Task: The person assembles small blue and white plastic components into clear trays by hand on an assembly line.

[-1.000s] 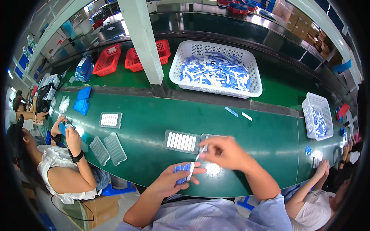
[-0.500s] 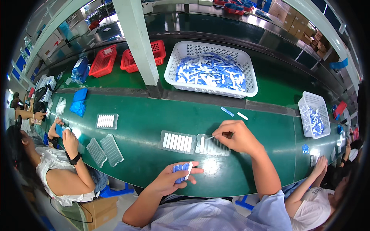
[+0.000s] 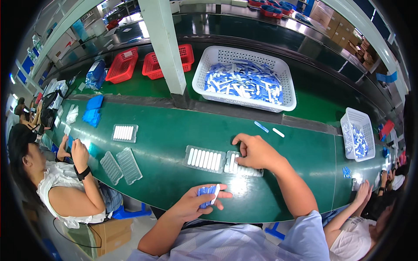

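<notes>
My left hand is closed around a small stack of flat blue-and-white strips with rounded ends, above the table's near edge. My right hand is over a clear slotted plastic tray, thumb and index finger spread apart. Its thumb tip is at a white strip in one of the left slots; another white strip lies beside it. The hand hides part of this tray. Touching or almost touching it on the left is a second clear tray, filled with a row of white strips.
A white basket heaped with strips stands beyond my hands; a smaller one is at right. Two loose strips lie past my right hand. Another filled tray and bare trays are left. Co-workers sit on both sides.
My right hand has let go of a white strip, which now lies in the tray, and its index finger has lifted away from the thumb. My left hand keeps its stack. The view has shifted slightly.
</notes>
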The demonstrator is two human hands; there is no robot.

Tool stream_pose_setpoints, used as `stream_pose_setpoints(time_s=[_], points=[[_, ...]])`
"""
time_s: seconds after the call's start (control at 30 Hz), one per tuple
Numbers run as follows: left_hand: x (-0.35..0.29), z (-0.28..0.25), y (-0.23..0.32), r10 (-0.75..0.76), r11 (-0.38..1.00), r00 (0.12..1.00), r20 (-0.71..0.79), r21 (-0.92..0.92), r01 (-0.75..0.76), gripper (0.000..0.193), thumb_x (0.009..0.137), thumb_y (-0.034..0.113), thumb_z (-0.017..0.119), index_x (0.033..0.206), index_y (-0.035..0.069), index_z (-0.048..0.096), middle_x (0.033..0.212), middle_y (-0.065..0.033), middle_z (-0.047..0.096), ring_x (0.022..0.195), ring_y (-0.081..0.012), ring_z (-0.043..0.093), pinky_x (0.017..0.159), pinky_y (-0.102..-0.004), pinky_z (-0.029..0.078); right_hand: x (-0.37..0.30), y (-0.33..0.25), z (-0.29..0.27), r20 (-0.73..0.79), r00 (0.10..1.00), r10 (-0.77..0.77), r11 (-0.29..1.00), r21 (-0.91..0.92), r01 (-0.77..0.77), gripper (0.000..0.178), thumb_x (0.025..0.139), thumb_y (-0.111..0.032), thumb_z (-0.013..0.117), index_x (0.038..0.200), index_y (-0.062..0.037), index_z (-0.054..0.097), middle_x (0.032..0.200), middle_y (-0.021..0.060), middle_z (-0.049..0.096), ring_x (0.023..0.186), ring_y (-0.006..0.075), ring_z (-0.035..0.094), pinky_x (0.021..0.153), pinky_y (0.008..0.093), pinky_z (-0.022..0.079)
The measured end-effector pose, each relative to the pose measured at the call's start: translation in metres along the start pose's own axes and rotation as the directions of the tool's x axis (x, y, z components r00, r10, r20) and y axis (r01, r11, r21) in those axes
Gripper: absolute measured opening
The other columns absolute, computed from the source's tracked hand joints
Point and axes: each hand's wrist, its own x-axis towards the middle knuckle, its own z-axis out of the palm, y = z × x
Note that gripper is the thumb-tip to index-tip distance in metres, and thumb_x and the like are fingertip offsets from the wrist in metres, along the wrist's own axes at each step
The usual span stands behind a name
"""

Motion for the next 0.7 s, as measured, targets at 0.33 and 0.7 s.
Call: stream_pose_setpoints(time_s=[0.33, 0.7], points=[[-0.003, 0.003, 0.001, 0.037, 0.999, 0.999, -0.016, -0.001, -0.037, 0.050, 0.102, 0.011, 0.061, 0.146, -0.004, 0.044, 0.133, -0.0247, 0.062, 0.088, -0.0203, 0.070, 0.051, -0.0212, 0.038, -0.047, -0.047, 0.023, 0.085, 0.974, -0.208, 0.956, 0.229, 0.184, 0.025, 0.085, -0.019, 0.078, 0.103, -0.0042, 0.069, 0.074, 0.0044, 0.060, 0.064, 0.0192, 0.060, 0.058, 0.0345, 0.049], [-0.003, -0.007, -0.002, 0.034, 0.997, 0.992, 0.120, -0.067, -0.026, 0.040, 0.101, 0.016, 0.064, 0.135, -0.003, 0.055, 0.109, -0.0169, 0.070, 0.072, -0.0134, 0.064, 0.049, -0.0218, 0.038, -0.066, -0.037, 0.031, 0.004, 0.593, -0.805, 0.452, -0.643, 0.618, 0.019, 0.081, -0.019, 0.065, 0.099, -0.0158, 0.067, 0.082, -0.0015, 0.056, 0.077, 0.0134, 0.059, 0.063, 0.0287, 0.041]])
